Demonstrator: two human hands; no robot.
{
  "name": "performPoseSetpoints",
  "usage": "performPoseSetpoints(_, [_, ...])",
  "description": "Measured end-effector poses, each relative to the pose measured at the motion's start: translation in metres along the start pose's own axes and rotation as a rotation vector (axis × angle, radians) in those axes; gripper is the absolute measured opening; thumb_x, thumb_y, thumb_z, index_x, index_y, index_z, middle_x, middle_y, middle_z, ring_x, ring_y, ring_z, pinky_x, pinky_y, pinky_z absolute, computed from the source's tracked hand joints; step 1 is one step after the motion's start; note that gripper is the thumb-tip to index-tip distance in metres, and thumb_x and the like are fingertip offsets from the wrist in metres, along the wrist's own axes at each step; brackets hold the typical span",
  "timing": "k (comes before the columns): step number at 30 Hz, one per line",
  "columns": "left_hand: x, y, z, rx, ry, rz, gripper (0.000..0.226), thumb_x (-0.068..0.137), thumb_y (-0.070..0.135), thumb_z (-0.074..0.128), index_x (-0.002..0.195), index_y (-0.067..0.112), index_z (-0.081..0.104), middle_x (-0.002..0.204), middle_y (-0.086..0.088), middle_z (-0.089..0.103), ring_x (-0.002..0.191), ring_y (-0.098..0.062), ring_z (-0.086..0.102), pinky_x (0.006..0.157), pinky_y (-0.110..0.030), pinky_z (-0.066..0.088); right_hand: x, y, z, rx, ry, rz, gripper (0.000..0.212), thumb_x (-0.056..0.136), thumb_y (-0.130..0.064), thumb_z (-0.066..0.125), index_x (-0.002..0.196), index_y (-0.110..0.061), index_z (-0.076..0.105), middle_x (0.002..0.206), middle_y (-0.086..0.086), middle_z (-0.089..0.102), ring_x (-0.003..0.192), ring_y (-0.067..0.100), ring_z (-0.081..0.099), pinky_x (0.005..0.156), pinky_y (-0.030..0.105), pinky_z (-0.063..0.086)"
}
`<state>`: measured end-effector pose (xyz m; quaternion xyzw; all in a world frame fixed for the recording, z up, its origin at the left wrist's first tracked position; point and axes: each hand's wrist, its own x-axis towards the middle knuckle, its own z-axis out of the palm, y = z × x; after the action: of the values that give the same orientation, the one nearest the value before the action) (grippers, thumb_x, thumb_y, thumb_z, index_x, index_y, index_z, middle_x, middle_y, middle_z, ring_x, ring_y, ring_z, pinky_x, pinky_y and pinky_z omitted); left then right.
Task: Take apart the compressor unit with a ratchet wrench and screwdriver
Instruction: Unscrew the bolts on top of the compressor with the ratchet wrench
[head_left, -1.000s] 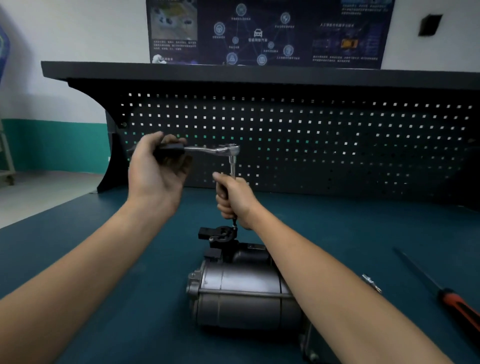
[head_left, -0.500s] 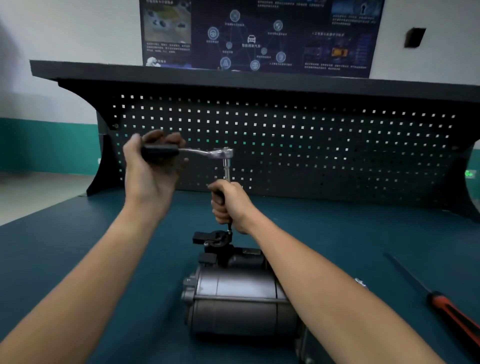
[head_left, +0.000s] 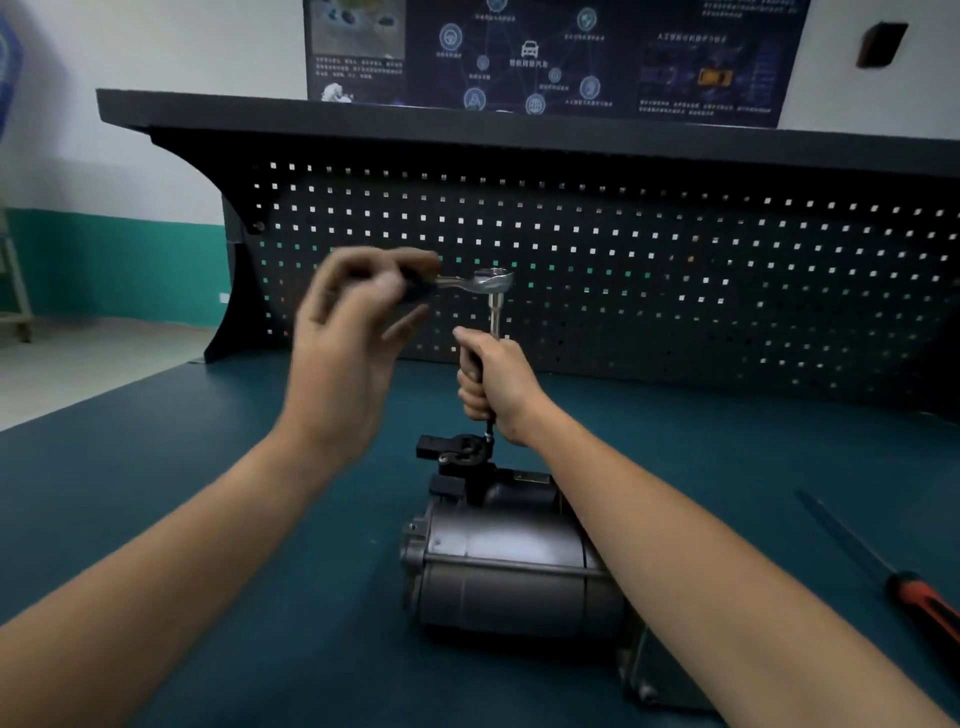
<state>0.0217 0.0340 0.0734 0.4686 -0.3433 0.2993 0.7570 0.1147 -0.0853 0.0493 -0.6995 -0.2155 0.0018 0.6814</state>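
Note:
The grey cylindrical compressor unit (head_left: 509, 566) lies on its side on the teal bench, with a black connector bracket (head_left: 457, 449) at its far end. A ratchet wrench (head_left: 493, 280) stands above that bracket on a vertical extension bar (head_left: 495, 317). My right hand (head_left: 493, 389) grips the bar's lower part, just above the bracket. Motion blurs my left hand (head_left: 343, 353), whose fingers curl over the wrench's dark handle, which points left. The socket's tip is hidden behind my right hand.
A screwdriver (head_left: 919, 597) with a red and black handle lies on the bench (head_left: 182, 493) at the right. A black pegboard (head_left: 675, 286) under a shelf closes off the back. A metal plate (head_left: 654, 680) shows under my right forearm.
My left hand has swung the wrench handle slightly and its fingers have loosened and spread, now blurred. My right hand keeps its grip on the extension bar.

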Motion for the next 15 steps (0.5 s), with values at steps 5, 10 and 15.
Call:
performPoseSetpoints(5, [-0.035,-0.008,0.034,0.595,-0.414,0.427,0.014,0.083,0.012,0.049,0.094,0.019,0.055,0.113,-0.001,0.055,0.116,-0.020,0.049,0.102,-0.037,0.038,-0.011,0.004,0.002,0.003,0.063,-0.128,0.027,0.096,0.004,0.029,0.088,0.003,0.055,0.050,-0.010,0.054,0.055,0.000,0.049,0.053,0.011,0.039])
performPoseSetpoints(10, [-0.016,-0.016,0.026,0.396,-0.161,0.342,0.011,0.088,0.014,0.042,0.094,0.020,0.049,0.103,-0.001,0.061,0.104,-0.015,0.057,0.091,-0.030,0.044,-0.006,0.005,0.002,0.045,0.109,-0.082,0.044,0.094,-0.014,0.040,0.052,-0.001,0.040,0.047,0.005,0.032,0.041,0.016,0.026,0.041,0.021,0.023])
performPoseSetpoints(15, [0.049,-0.032,0.005,-0.265,0.455,-0.242,0.017,0.099,0.026,0.034,0.090,0.019,0.046,0.077,0.004,0.067,0.075,-0.011,0.066,0.065,-0.030,0.049,-0.004,0.002,0.000,0.106,0.029,-0.003,0.048,0.094,-0.017,0.038,0.047,-0.016,0.027,0.036,-0.005,0.021,0.032,0.010,0.015,0.041,0.018,0.012])
